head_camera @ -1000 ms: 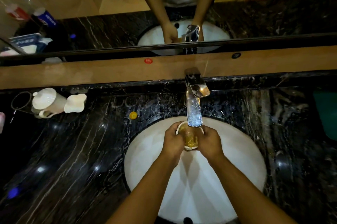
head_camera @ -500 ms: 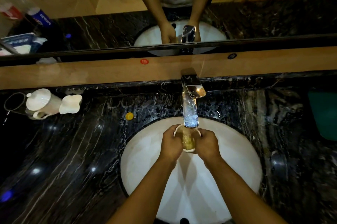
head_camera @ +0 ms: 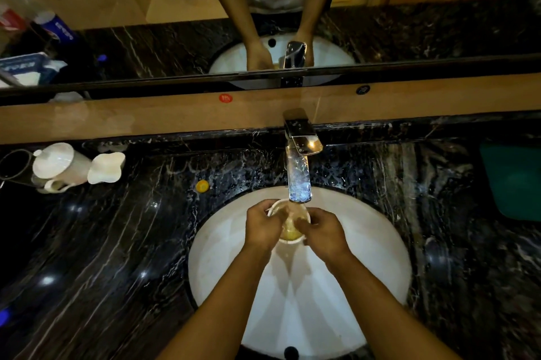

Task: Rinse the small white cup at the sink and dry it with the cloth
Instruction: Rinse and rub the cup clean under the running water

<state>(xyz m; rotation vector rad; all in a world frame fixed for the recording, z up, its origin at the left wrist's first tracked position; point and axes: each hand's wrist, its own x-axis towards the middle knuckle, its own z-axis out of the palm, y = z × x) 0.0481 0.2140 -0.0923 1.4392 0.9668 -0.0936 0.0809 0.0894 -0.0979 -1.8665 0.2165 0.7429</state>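
The small white cup (head_camera: pixel 288 223) is held over the white sink basin (head_camera: pixel 222 245), right under the chrome tap (head_camera: pixel 298 172), with yellowish water inside it. My left hand (head_camera: pixel 262 226) grips its left side. My right hand (head_camera: pixel 323 232) wraps its right side, with the fingers reaching over the rim into the cup. A teal cloth (head_camera: pixel 515 181) lies on the dark marble counter at the far right.
A white lidded jug (head_camera: pixel 61 167) and a white flower-shaped dish (head_camera: pixel 106 167) stand at the counter's left rear. A small yellow cap (head_camera: pixel 202 185) lies left of the tap. A mirror runs along the back above a wooden ledge (head_camera: pixel 146 119).
The cup has stayed under the tap with both hands around it. My right hand's fingers have shifted over the rim into the cup, and more of the cup's opening now shows.
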